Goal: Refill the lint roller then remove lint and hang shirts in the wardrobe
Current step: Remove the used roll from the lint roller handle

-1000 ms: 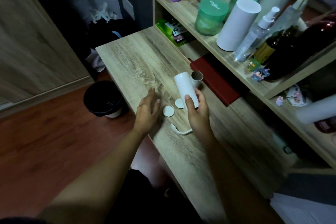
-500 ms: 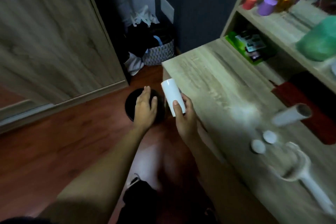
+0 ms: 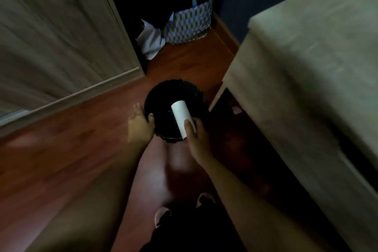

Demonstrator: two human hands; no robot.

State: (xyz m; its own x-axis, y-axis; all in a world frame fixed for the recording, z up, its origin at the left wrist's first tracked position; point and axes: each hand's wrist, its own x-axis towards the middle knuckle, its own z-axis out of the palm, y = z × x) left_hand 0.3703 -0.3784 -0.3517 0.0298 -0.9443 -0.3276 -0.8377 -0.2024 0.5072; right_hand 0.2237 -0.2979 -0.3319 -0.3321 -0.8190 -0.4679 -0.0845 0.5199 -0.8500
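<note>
you've swung away from the pale wooden surface [image 3: 306, 57] and carried the roll over the bin. your right hand [image 3: 197, 141] is the grip, thumb and fingers clamped round the near end of the smooth white cylindrical roll [image 3: 182, 117]. its long axis slants up and away, with the far end above the mouth of the round black bin [image 3: 159, 90] on the reddish floor [image 3: 81, 139]. your left hand [image 3: 140, 127], fingers apart and holding nothing, sits by the bin's left rim.
</note>
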